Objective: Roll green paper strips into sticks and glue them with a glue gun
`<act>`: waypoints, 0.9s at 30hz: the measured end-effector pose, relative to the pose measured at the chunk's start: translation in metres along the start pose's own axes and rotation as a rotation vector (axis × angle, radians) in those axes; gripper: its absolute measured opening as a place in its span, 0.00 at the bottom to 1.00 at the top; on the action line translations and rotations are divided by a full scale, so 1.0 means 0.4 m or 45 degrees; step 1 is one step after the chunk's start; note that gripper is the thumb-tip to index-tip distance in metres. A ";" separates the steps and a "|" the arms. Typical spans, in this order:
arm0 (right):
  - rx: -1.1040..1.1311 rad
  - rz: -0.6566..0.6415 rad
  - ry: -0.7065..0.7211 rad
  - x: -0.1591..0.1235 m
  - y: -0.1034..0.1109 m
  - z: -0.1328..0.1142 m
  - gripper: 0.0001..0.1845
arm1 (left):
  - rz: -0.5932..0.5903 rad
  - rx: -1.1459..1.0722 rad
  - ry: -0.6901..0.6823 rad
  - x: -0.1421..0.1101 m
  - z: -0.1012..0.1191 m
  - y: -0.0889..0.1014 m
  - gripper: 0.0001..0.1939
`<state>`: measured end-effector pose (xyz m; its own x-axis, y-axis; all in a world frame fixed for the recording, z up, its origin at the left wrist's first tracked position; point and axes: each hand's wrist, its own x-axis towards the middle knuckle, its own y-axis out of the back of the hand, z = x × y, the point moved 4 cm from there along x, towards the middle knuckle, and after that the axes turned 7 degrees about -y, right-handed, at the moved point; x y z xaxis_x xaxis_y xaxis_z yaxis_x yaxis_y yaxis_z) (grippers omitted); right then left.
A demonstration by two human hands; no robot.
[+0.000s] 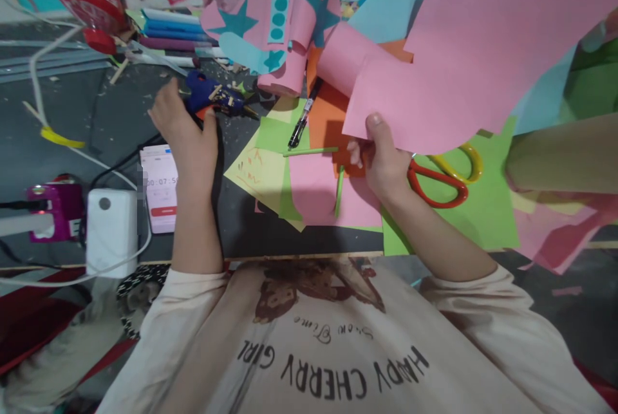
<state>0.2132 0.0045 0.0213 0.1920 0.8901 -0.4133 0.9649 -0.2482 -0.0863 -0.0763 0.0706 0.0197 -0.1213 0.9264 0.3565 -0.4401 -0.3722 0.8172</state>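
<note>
From my feed: right hand (389,166) has the near edge of the big pink sheet (454,66) pinched, thumb on top, fingers curled underneath. Edge grip probably keeps most of the face unobstructed. Sheet spreads up and right, over part of the blue paper (541,92). Pink roll (345,56) sits against its left side; can't tell if they're joined

Left hand (186,124) is part open, thumb and fingers apart, beside the blue glue gun (217,95). Can't confirm contact. Nozzle points right, toward the papers, likely handy for that side

Scissors (415,185) lie by the right wrist, handles out on green paper (487,221), blades hidden. Black pen (300,124) lies between the hands, probably for easy reach from either
</note>
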 end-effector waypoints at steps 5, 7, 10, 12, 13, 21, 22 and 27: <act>0.155 0.159 0.056 0.012 0.012 -0.013 0.16 | -0.143 -0.271 -0.234 -0.053 0.165 0.035 0.07; 0.214 0.181 0.072 0.018 0.016 -0.016 0.15 | -0.651 -0.216 -0.352 -0.112 0.267 0.008 0.08; 0.223 0.169 0.071 0.025 0.020 -0.015 0.19 | -1.021 0.036 -0.590 -0.207 0.389 -0.028 0.13; 0.246 0.177 0.077 0.028 0.022 -0.013 0.19 | -1.120 0.134 -0.667 -0.248 0.430 -0.050 0.12; 0.265 0.176 0.082 0.029 0.021 -0.012 0.18 | -1.141 0.155 -0.687 -0.258 0.440 -0.058 0.10; 0.144 0.166 0.073 0.023 0.009 -0.003 0.25 | -0.974 -0.558 -0.192 -0.133 0.339 -0.045 0.06; 0.123 0.140 0.043 0.021 0.006 0.001 0.26 | -0.844 -0.719 -0.098 -0.113 0.317 -0.046 0.06; 0.065 -0.135 -0.174 0.001 -0.021 0.026 0.25 | -0.624 -1.226 0.290 -0.103 0.257 -0.112 0.09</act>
<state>0.2031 0.0030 0.0126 0.0605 0.8531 -0.5183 0.9674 -0.1780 -0.1800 0.0398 0.0430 0.0150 0.1383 0.9869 -0.0827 -0.9821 0.1474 0.1170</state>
